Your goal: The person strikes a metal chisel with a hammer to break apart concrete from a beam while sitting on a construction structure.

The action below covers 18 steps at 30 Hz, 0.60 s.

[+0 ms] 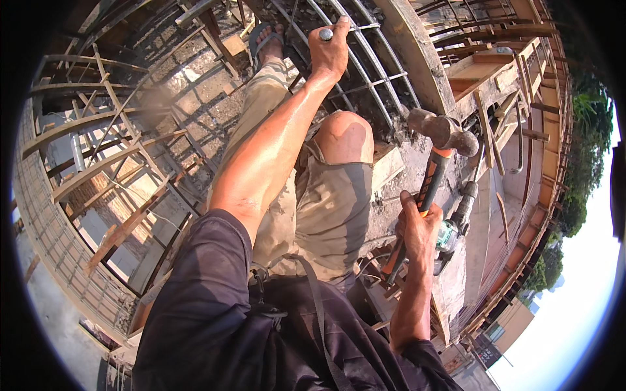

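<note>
My left hand [329, 57] is closed in a fist around a metal rod, whose round, shiny end [326, 34] sticks out above the fingers. The rest of the rod is hidden by the hand. Just beside that fist runs a grid of steel reinforcing bars [372, 62]. On the right, my right hand [419, 228] is wrapped round the orange-and-black handle of a hammer [435, 171]. The hammer's worn, dusty steel head [445, 132] is raised above the grip. A teal-and-grey power tool [448, 236] lies behind my right wrist, partly covered by it.
My bent knee [345, 138] and sandalled foot [268, 43] are between the hands. A concrete beam edge [417, 55] borders the bars. Timber formwork [486, 72] stands to the right. Wooden sticks and an open framework [111, 153] cover a lower level at left.
</note>
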{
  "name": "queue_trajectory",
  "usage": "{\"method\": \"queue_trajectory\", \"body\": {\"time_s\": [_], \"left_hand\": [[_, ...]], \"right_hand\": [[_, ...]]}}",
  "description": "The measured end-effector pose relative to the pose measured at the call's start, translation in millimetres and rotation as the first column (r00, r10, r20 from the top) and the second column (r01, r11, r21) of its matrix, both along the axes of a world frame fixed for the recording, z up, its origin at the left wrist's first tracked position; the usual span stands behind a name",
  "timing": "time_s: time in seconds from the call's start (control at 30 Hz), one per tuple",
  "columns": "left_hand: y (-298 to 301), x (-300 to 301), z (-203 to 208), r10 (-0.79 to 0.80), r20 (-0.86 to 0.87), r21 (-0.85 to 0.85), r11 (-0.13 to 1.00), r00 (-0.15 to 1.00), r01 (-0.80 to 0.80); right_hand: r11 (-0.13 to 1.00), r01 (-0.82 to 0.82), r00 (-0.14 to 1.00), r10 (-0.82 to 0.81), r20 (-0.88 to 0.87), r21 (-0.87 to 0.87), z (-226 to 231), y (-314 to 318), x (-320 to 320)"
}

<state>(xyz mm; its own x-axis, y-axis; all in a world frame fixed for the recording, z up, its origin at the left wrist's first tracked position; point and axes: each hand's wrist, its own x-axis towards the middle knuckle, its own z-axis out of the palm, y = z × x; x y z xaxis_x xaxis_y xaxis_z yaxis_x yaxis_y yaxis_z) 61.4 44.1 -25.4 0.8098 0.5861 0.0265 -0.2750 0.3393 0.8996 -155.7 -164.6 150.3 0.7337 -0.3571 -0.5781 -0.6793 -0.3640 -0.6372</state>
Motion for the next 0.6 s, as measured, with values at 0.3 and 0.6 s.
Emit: {"method": "queue_trajectory", "body": {"time_s": [0.3, 0.6], "left_hand": [[30, 12, 22, 0.172, -0.086, 0.348, 0.928, 0.981, -0.132], [-20, -9, 34, -0.017, 0.04, 0.167, 0.986, 0.999, 0.01]], "right_hand": [[0.985, -0.116, 0.992, 0.109, -0.056, -0.126, 5, 8, -3], [0.998, -0.066, 0.991, 0.068, 0.116, -0.024, 24, 33, 5]]}}
